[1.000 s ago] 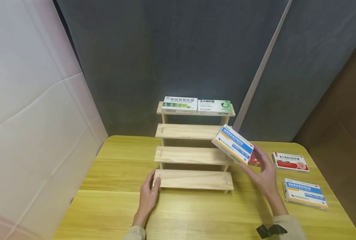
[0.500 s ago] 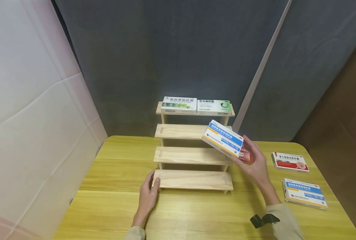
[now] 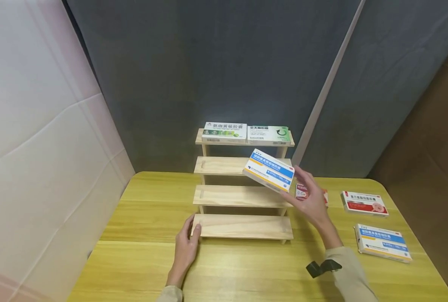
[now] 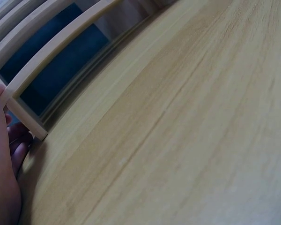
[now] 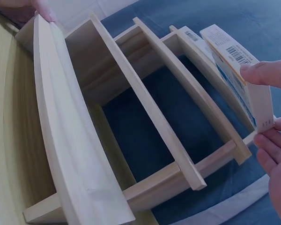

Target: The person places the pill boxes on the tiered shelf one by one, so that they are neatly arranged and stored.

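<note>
Right hand (image 3: 311,202) pinches a tilted box (image 3: 268,171), frame centre;
I see the left hand (image 3: 186,247) grip the shelf (image 3: 242,225), left of lower centre.

A flat blue-and-white cardboard box (image 3: 269,170) is in the right grip (image 3: 313,203); beyond it, two green-and-white cardboard boxes (image 3: 224,132) lie atop the pale wooden stepped rack (image 3: 242,226). Well rightward, on the yellow wooden tabletop (image 3: 261,268), lies a red-and-white cardboard box (image 3: 365,203).

Red box (image 3: 301,191) partly hidden (by right hand (image 3: 313,204)); sleeves (image 3: 347,270) cropped.
</note>
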The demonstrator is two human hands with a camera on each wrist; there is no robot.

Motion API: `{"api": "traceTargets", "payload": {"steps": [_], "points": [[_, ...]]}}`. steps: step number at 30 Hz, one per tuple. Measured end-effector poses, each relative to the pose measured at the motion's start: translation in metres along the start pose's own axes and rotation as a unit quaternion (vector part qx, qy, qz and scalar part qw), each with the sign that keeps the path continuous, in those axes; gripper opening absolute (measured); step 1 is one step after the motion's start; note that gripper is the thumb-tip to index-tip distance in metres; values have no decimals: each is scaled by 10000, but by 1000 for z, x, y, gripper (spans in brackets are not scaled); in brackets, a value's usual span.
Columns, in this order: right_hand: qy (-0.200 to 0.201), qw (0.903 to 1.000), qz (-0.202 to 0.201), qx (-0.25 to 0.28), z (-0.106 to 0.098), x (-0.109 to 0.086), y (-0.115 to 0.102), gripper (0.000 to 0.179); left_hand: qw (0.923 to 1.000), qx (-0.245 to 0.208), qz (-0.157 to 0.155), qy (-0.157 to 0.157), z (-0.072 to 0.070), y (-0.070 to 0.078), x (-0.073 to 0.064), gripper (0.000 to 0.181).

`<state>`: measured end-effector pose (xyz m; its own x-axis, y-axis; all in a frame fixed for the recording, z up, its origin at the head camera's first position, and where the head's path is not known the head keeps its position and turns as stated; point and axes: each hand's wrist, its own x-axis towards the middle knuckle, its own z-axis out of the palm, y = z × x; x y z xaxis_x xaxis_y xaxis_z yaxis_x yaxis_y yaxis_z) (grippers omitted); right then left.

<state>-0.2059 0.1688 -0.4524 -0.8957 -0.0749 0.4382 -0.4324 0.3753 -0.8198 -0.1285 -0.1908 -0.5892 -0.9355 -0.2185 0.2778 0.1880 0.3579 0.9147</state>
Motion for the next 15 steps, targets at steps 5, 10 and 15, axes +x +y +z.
{"api": "traceTargets", "payload": {"steps": [5,10,15], "points": [[-37,9996,-249,-133,6,8,-1,82,10000,-24,-7,-5,-1,1,0,42],[-143,9988,-316,-334,10,15,-3,81,10000,29,-72,-10,-1,2,0,42],[-282,9986,-277,-365,14,20,-6,84,10000,-27,-48,-25,-1,2,0,43]]}}
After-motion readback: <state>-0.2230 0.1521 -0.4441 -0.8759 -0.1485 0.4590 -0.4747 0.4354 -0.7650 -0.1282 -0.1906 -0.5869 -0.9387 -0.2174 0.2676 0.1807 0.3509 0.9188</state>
